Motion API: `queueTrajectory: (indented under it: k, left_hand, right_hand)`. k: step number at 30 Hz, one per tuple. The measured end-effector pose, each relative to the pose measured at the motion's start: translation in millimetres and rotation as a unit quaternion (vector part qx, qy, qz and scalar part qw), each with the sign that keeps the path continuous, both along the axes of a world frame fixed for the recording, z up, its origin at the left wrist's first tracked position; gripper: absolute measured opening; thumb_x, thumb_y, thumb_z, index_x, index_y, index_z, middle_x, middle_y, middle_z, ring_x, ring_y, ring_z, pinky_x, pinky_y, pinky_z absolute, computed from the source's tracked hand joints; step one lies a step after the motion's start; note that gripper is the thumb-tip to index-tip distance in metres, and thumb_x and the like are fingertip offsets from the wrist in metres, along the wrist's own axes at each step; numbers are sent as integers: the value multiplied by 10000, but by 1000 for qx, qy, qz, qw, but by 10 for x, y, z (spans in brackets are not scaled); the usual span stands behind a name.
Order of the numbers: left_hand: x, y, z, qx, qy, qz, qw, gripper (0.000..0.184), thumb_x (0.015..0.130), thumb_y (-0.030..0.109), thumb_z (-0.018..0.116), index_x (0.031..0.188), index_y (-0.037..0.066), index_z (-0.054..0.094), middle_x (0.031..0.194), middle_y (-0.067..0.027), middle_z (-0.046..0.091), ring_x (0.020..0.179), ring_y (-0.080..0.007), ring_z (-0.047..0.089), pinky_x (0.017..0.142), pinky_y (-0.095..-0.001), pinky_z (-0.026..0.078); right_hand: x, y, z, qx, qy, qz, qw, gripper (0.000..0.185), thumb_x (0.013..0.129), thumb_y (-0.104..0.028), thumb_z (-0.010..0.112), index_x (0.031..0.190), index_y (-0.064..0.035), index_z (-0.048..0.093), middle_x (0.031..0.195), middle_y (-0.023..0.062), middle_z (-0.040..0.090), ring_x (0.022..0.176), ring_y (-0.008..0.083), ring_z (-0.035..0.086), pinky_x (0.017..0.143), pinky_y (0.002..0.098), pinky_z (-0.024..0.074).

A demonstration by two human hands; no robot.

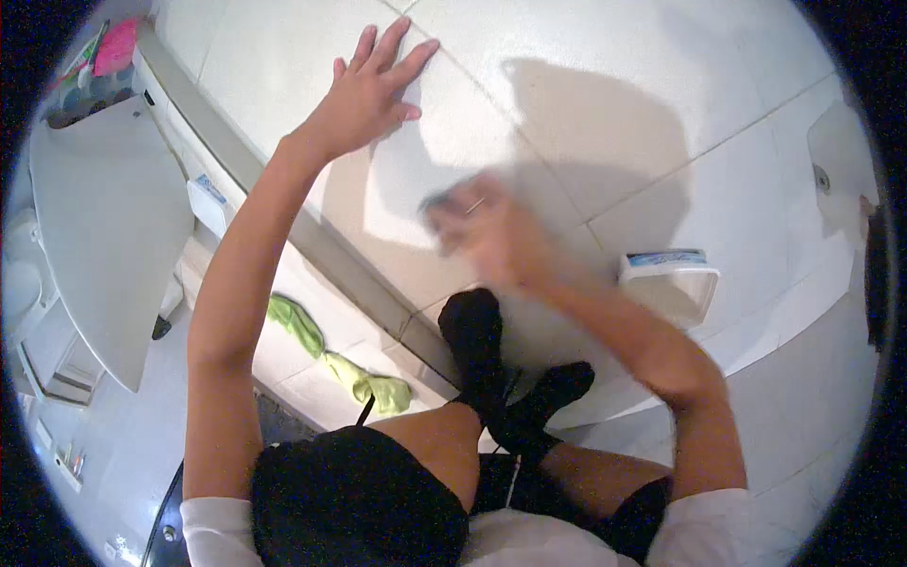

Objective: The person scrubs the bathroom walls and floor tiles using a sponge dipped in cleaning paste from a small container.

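My left hand (373,90) rests with spread fingers on a pale tiled surface (453,123); nothing is in it. Lower and to the right, my right hand (496,231) is smeared by motion over the same tiles. Its fingers look closed round a small greyish thing (437,210), too blurred to name, with a thin bright streak beside it. Just below that hand are my crossed feet in black socks (470,326). To its right stands a white plastic tub (675,293) with a blue label along its upper edge.
A raised ledge (255,203) runs diagonally along the left side of the tiles. Beyond it lie a green cloth (298,326), a white box with a blue label (210,200), a large pale panel (109,208) and a pink item (115,47). A dark object (879,274) hangs at the far right.
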State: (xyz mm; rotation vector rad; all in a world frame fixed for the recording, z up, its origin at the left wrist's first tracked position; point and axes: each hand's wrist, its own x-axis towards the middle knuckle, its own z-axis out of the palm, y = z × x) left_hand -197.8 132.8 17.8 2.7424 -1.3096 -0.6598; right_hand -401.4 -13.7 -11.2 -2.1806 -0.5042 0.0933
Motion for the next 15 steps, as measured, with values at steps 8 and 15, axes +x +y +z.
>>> queueTrajectory:
  k: [8, 15]
  left_hand:
    - [-29, -129, 104, 31, 43, 32, 998, 835, 721, 172, 716, 1418, 305, 277, 1521, -88, 97, 1367, -436, 118, 983, -703, 246]
    - [-21, -180, 167, 52, 48, 30, 997, 879, 692, 179, 745, 1423, 284, 268, 1518, -104, 84, 1359, -452, 127, 958, -705, 284]
  right_hand:
    - [444, -1658, 103, -219, 3, -292, 931, 248, 827, -292, 607, 1022, -145, 650, 1084, 72, 625, 1022, 314, 534, 886, 509, 358]
    - [892, -1112, 197, -273, -123, -162, 940, 189, 758, -220, 593, 938, -210, 650, 1101, 34, 544, 1045, 308, 475, 842, 490, 366]
